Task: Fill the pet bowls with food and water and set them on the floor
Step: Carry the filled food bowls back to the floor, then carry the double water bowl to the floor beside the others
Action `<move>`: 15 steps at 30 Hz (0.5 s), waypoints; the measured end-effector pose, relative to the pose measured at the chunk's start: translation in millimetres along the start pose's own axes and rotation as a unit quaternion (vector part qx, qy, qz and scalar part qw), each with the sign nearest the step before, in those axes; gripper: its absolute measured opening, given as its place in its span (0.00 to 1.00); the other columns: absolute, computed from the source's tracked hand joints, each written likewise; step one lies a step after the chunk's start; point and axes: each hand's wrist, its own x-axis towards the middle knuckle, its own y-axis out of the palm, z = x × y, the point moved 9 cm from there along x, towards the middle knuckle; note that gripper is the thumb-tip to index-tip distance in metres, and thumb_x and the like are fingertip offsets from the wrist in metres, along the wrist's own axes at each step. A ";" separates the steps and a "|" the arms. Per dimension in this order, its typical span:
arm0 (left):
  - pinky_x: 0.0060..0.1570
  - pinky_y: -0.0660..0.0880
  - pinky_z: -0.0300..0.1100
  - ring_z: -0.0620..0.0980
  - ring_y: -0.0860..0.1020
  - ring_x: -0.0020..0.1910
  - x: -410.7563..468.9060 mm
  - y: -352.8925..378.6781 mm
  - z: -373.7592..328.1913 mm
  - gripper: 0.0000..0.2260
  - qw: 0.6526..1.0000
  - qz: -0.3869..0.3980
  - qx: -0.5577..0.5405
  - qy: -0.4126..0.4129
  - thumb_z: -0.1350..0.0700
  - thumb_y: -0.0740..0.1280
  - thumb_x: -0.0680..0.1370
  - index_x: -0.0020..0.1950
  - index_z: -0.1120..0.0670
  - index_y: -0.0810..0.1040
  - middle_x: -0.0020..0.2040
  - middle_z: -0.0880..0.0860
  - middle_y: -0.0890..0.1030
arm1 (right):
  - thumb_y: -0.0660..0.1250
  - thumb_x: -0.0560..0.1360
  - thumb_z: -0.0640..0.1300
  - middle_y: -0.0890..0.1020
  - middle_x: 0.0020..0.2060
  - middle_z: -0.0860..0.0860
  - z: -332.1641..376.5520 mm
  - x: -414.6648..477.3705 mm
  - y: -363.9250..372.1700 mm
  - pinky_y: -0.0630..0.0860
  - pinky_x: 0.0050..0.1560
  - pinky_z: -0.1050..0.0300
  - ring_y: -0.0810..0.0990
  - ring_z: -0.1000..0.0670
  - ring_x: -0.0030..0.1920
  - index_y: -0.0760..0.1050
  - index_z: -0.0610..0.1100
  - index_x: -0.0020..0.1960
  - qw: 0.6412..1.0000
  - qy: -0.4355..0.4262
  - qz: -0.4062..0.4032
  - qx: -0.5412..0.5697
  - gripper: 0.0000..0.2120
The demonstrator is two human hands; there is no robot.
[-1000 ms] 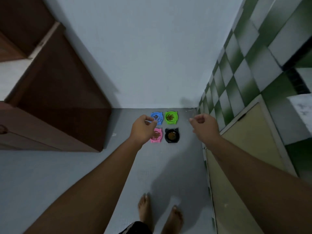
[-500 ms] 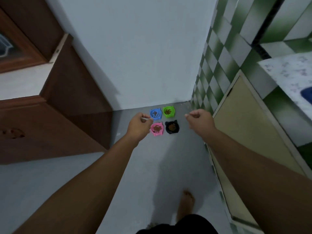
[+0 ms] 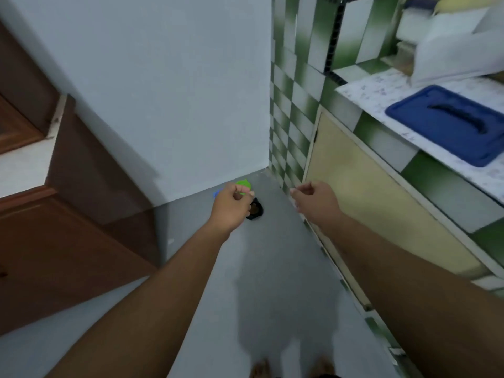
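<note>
Both forearms are bare along their whole visible length, from the left grip [image 3: 230,207] and the right grip [image 3: 313,200] back to the lower corners of the view; the fingers are bare as well; a pale nail tip shows on the right grip's foremost finger; at the bottom edge, the left foot [image 3: 260,369] and right foot [image 3: 323,368] are bare and blurred.

The left hand [image 3: 231,207] hides most of the bowls on the floor [image 3: 283,241]. Only a sliver of the blue bowl [image 3: 216,194], the far rim of the green bowl [image 3: 243,183] and the right part of the black bowl [image 3: 257,210] show. Whether its curled fingers [image 3: 240,191] pinch anything is unclear. On the counter [image 3: 381,91], the blue tray [image 3: 441,124] is cut by the right edge, and the white things [image 3: 458,50] beyond it are blurred.
</note>
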 end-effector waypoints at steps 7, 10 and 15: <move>0.50 0.82 0.54 0.51 0.80 0.38 -46.1 77.5 -14.7 0.02 0.997 0.057 0.030 0.030 0.56 0.69 0.81 0.49 0.52 0.78 0.43 0.56 0.81 | 0.73 0.74 0.50 0.84 0.44 0.47 -27.7 -48.4 -85.4 0.83 0.52 0.39 0.84 0.43 0.48 0.78 0.47 0.46 0.998 0.014 -0.055 0.023 0.08; 0.55 0.82 0.59 0.52 0.81 0.40 -77.7 118.1 -17.5 0.03 0.994 0.087 0.045 0.046 0.56 0.69 0.81 0.49 0.54 0.79 0.41 0.56 0.80 | 0.73 0.73 0.50 0.84 0.43 0.47 -55.3 -82.3 -129.3 0.83 0.52 0.38 0.84 0.43 0.47 0.78 0.48 0.44 0.996 0.029 -0.079 0.031 0.06; 0.55 0.82 0.60 0.52 0.80 0.41 -142.4 201.0 -34.9 0.03 0.986 0.142 0.052 0.068 0.56 0.69 0.82 0.50 0.54 0.79 0.42 0.56 0.79 | 0.73 0.74 0.49 0.83 0.45 0.43 -92.6 -142.0 -215.8 0.83 0.50 0.38 0.84 0.42 0.47 0.78 0.44 0.46 0.992 0.037 -0.118 0.032 0.09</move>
